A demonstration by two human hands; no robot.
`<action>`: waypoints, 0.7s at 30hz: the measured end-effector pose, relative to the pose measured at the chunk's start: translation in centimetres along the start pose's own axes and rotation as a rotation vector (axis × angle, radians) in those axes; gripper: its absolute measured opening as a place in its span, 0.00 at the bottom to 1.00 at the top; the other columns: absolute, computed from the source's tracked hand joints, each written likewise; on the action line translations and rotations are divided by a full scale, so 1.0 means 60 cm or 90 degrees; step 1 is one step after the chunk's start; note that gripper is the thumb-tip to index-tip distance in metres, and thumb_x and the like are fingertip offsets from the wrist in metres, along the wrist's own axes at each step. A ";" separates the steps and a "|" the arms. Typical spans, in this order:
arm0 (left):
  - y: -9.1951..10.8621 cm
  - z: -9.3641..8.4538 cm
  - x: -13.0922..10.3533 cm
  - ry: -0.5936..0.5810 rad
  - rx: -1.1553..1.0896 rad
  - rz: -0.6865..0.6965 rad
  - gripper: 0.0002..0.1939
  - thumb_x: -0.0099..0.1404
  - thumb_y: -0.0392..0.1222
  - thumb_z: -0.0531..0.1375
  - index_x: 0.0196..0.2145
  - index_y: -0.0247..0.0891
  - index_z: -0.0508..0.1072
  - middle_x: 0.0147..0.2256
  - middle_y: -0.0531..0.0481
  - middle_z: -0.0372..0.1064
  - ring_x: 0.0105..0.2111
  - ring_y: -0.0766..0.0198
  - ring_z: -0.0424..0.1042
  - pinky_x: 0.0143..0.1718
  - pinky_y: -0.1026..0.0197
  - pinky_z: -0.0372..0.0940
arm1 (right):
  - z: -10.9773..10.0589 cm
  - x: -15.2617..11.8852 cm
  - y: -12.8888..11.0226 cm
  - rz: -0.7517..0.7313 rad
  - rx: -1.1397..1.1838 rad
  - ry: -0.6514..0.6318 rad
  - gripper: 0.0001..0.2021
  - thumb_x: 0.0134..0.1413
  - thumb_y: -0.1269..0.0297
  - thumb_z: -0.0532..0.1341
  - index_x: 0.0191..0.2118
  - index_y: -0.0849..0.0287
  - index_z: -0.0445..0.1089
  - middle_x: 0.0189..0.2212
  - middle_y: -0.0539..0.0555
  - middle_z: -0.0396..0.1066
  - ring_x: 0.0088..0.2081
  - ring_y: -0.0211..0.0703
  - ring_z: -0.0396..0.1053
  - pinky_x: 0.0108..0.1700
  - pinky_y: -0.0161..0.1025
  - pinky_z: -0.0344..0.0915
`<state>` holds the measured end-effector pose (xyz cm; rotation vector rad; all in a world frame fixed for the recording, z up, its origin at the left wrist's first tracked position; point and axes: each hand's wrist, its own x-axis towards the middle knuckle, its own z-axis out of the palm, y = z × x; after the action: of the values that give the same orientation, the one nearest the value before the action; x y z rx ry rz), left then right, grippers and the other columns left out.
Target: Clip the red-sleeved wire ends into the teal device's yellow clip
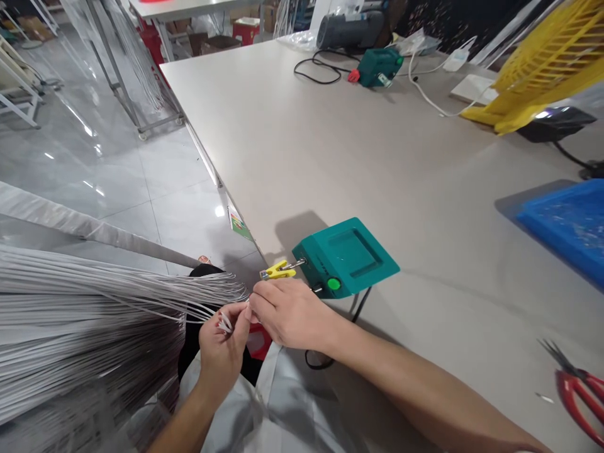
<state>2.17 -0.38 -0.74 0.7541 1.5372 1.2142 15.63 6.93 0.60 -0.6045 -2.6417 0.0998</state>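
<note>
My left hand (221, 343) is closed around the ends of a few white cables (225, 322), which come from a large bundle of white cables (117, 283) on the left. Fingertip to fingertip with it, my right hand (285, 311) pinches at a cable end; the exact tip is hidden by the fingers. Just beyond the right hand, a yellow clip (279, 270) sits on a metal post of a green tester box (349, 258). That box has a round green button and rests near the table's left edge.
Red-handled scissors (580, 390) lie at the right front of the table (283, 126). A blue tray (570, 226), a yellow fan (547, 69), a second green box (380, 66) and a dark motor (352, 30) stand farther off. A metal rack (123, 100) stands on the floor.
</note>
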 end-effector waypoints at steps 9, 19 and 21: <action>-0.004 0.009 -0.008 0.037 -0.058 -0.019 0.09 0.55 0.44 0.61 0.28 0.34 0.73 0.15 0.59 0.58 0.14 0.74 0.51 0.15 0.70 0.50 | -0.029 0.001 -0.005 0.148 0.198 -0.069 0.09 0.53 0.71 0.50 0.25 0.61 0.62 0.22 0.50 0.60 0.23 0.35 0.57 0.24 0.32 0.52; 0.009 0.001 -0.005 -0.049 -0.075 -0.034 0.11 0.54 0.45 0.62 0.29 0.34 0.72 0.16 0.59 0.60 0.12 0.78 0.51 0.11 0.73 0.47 | -0.026 0.001 -0.001 0.196 0.329 0.013 0.07 0.56 0.68 0.53 0.34 0.61 0.68 0.31 0.54 0.69 0.31 0.36 0.66 0.31 0.32 0.61; 0.010 0.003 -0.005 -0.053 -0.065 -0.036 0.11 0.53 0.46 0.63 0.27 0.33 0.71 0.15 0.59 0.59 0.12 0.78 0.51 0.11 0.73 0.46 | -0.019 0.001 -0.002 0.133 0.266 0.004 0.11 0.57 0.70 0.50 0.29 0.61 0.67 0.27 0.53 0.68 0.30 0.37 0.65 0.30 0.32 0.61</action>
<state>2.39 -0.42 -0.06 0.6815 1.4090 1.1944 16.04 6.84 1.68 -0.7235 -2.4353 0.6901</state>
